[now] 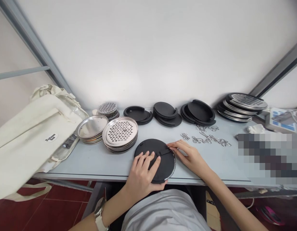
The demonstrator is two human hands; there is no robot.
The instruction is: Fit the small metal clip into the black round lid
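A round black plastic disc (pixel 162 150) with a thin metal rim lies flat at the near edge of the grey table (pixel 95 160). My left hand (pixel 141 171) rests on its left half, fingers spread flat on it. At the disc's right edge, beside a slot in the disc, my right hand (pixel 190 157) has its fingertips pinched together; what they hold is too small to make out. Several small wire clips (pixel 206 137) lie scattered just beyond my right hand.
Stacks of metal discs (pixel 92 128) and perforated grater discs (pixel 119 133) stand left of centre. Black discs (pixel 166 114) in three piles line the back wall, and a mixed stack (pixel 242 106) sits at the right. A cream cloth bag (pixel 30 134) covers the left end.
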